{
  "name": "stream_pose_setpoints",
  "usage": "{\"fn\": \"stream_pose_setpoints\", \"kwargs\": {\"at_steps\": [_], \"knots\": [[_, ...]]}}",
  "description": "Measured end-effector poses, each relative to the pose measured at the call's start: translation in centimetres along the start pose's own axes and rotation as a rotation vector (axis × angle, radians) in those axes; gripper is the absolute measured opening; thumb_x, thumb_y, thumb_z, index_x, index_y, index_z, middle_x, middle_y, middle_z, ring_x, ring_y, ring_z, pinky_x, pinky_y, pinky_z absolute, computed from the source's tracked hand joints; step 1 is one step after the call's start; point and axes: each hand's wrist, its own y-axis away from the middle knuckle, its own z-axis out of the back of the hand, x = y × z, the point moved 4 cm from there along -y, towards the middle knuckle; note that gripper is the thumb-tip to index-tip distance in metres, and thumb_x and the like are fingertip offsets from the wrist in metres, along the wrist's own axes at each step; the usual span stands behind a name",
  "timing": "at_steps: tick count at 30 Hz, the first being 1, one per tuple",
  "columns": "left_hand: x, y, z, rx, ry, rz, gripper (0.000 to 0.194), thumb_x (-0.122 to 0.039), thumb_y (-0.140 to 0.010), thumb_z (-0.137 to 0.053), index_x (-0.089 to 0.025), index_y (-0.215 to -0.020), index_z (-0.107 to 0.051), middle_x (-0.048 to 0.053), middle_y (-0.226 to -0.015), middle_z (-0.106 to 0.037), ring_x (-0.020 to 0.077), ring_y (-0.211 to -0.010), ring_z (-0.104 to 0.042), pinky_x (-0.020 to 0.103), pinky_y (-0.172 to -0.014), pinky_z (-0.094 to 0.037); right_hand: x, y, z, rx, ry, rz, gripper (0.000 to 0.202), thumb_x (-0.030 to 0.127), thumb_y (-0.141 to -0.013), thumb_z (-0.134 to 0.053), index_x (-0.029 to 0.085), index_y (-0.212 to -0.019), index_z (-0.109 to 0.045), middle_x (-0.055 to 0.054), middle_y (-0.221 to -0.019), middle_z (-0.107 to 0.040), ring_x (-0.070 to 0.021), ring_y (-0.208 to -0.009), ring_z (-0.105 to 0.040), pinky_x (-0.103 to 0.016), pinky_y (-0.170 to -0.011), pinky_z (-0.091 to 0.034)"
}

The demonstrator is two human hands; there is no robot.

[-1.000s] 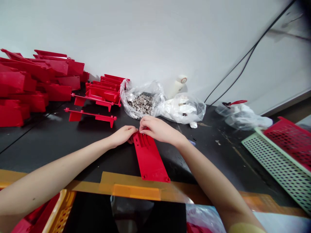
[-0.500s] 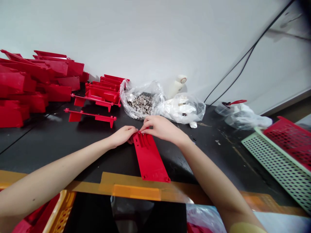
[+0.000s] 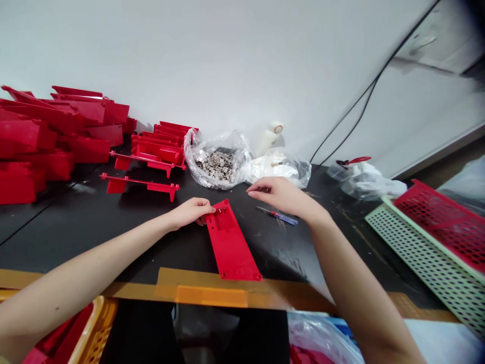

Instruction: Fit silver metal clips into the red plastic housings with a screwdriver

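The red plastic panel (image 3: 237, 253) is gripped at a far corner by the left hand (image 3: 194, 212); whether the right hand (image 3: 278, 194), near the screwdriver (image 3: 285, 218), is clenched cannot be told.

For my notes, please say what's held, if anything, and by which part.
The left hand grips the flat red plastic panel near its far left corner; the right hand appears empty.
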Motion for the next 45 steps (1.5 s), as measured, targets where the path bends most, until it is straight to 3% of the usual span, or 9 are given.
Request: {"fn": "stream_pose_setpoints", "kwargs": {"at_steps": [5,11,15,24,34,38,41,44,45], "knots": [[-0.2,0.2,-0.2,-0.014,0.008,0.001,0.032,-0.046,-0.069,-0.061,-0.018,-0.059,-0.047,-0.002,-0.058,-0.054,0.0118,-0.057,-0.053,0.022,-0.055,-0.044,-0.6,1.9,-1.4,-0.104,-0.025,0.038,0.019,0.033,-0.087,-0.058,0.020,-0.090,-0.072,-0.004,-0.088,-0.071,-0.0178,-0.078,-0.063,-0.031,-0.069,-0.048],[0.1,-0.2,0.0,-0.021,0.020,0.002,0.025,-0.042,-0.068,-0.053,-0.018,-0.061,-0.051,0.000,-0.058,-0.056,0.0130,-0.054,-0.053,0.025,-0.054,-0.045,4.5,0.6,-5.0,-0.127,0.029,0.240,0.018,0.033,-0.089,-0.059,0.020,-0.093,-0.071,-0.004,-0.095,-0.069,-0.0164,-0.093,-0.061,-0.029,-0.086,-0.045],[0.3,-0.4,0.1,-0.013,0.022,0.004,0.023,-0.038,-0.067,-0.047,-0.017,-0.062,-0.054,0.001,-0.058,-0.057,0.0129,-0.052,-0.053,0.026,-0.054,-0.046,6.7,-0.9,-7.1,-0.093,0.173,0.307,0.015,0.028,-0.087,-0.061,0.018,-0.087,-0.072,-0.006,-0.088,-0.068,-0.0204,-0.088,-0.058,-0.034,-0.083,-0.040],[0.3,-0.4,0.1,-0.006,0.032,-0.003,0.022,-0.032,-0.069,-0.045,-0.015,-0.065,-0.057,0.002,-0.061,-0.060,0.0123,-0.053,-0.054,0.024,-0.053,-0.046,7.5,-0.9,-7.3,0.013,0.395,0.455,0.018,0.022,-0.093,-0.050,0.013,-0.088,-0.065,-0.009,-0.090,-0.063,-0.0206,-0.085,-0.057,-0.033,-0.076,-0.038],[0.4,-0.5,0.1,-0.013,0.014,0.014,0.022,-0.032,-0.072,-0.043,-0.015,-0.063,-0.053,0.001,-0.058,-0.057,0.0115,-0.051,-0.053,0.025,-0.054,-0.046,7.1,-0.1,-7.5,-0.058,0.371,0.437,0.024,0.025,-0.094,-0.048,0.016,-0.091,-0.070,-0.008,-0.094,-0.067,-0.0207,-0.088,-0.060,-0.035,-0.079,-0.044],[0.2,-0.3,0.1,-0.007,0.011,0.012,0.023,-0.036,-0.071,-0.045,-0.016,-0.062,-0.051,0.000,-0.057,-0.057,0.0119,-0.052,-0.053,0.025,-0.054,-0.046,5.7,2.0,-5.3,-0.208,0.194,0.317,0.030,0.024,-0.096,-0.044,0.017,-0.114,-0.066,-0.009,-0.110,-0.066,-0.0192,-0.100,-0.061,-0.033,-0.086,-0.048],[0.3,-0.4,0.1,0.001,0.011,0.004,0.023,-0.038,-0.070,-0.049,-0.017,-0.062,-0.050,0.000,-0.059,-0.057,0.0119,-0.054,-0.054,0.024,-0.054,-0.045,5.9,5.4,-3.6,-0.331,0.038,0.289,0.026,0.021,-0.094,-0.048,0.018,-0.112,-0.066,-0.008,-0.103,-0.068,-0.0176,-0.095,-0.063,-0.031,-0.085,-0.049],[0.3,-0.5,0.0,0.011,0.009,0.006,0.025,-0.041,-0.068,-0.054,-0.017,-0.062,-0.049,-0.002,-0.057,-0.055,0.0115,-0.054,-0.053,0.023,-0.054,-0.044,7.8,10.0,-4.7,-0.384,-0.080,0.342,0.018,0.015,-0.091,-0.052,0.019,-0.100,-0.066,-0.005,-0.093,-0.070,-0.0155,-0.086,-0.063,-0.029,-0.079,-0.049],[0.3,-0.5,0.0,0.016,0.008,0.009,0.026,-0.042,-0.068,-0.056,-0.017,-0.061,-0.048,-0.002,-0.057,-0.054,0.0112,-0.054,-0.052,0.023,-0.054,-0.044,8.6,11.4,-6.2,-0.306,-0.162,0.370,0.013,0.015,-0.090,-0.054,0.020,-0.096,-0.065,-0.003,-0.089,-0.070,-0.0138,-0.082,-0.063,-0.027,-0.076,-0.049]]}}
